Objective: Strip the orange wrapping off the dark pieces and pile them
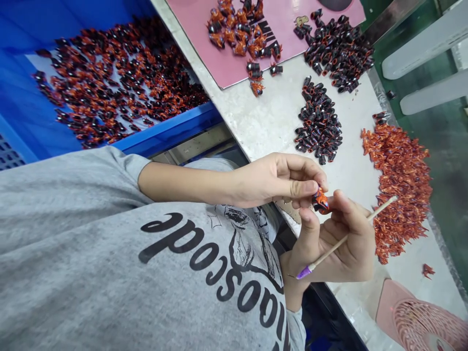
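Grip clamped on a small orange-and-black piece [321, 201], seemingly glossy, left hand [278, 183] pinching, right hand [336, 243] holding a wooden stick [329, 252]

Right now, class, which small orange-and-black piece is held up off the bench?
The orange-and-black piece pinched by the left hand, close to the right hand; the others lie in the blue crate, on the pink mat or on the bench.

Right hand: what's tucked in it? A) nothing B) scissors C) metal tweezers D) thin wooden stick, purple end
D: the right hand grips a thin wooden stick with a purple end, running across its palm, while the left hand pinches an orange-and-black piece.
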A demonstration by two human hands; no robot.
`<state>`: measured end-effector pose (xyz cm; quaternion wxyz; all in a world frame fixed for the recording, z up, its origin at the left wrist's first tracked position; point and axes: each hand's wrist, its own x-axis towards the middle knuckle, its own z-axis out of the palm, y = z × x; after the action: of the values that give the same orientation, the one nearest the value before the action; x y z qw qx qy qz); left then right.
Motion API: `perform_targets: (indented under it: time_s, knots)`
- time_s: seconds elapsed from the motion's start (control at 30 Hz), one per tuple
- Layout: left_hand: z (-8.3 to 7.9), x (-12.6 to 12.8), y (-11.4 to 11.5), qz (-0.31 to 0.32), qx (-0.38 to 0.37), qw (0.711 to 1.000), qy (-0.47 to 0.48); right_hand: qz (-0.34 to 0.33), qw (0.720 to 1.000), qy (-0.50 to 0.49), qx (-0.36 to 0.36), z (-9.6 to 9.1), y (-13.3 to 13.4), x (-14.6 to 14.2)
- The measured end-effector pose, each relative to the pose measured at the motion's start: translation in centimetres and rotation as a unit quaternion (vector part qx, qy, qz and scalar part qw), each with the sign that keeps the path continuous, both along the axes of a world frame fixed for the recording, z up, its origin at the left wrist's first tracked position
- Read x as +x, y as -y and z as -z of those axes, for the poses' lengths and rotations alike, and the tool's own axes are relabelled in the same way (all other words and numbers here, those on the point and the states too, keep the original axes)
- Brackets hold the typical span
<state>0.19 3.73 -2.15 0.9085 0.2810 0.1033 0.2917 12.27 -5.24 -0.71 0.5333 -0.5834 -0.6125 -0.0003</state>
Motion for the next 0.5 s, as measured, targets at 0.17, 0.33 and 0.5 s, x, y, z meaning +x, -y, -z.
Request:
perform_targets:
  time_s: [0.17, 0.33, 0.5]
  knots:
    - [0.1, 0.1, 0.1, 0.02, -0.055, 0.998, 0.009, 0.018, 0.997, 0.076, -0.002, -0.5, -0.5, 0.0]
    - [0.4, 0.7, 0.3, -0.048, 0.0, 0.999, -0.024, 0.037, 0.993, 0.109, 0.041, -0.2, -1.4, -0.7]
    - [0.3, 1.1, 0.5, -0.112, 0.042, 0.993, -0.024, 0.05, 0.994, 0.092, -0.015, 0.9, -1.2, -0.9]
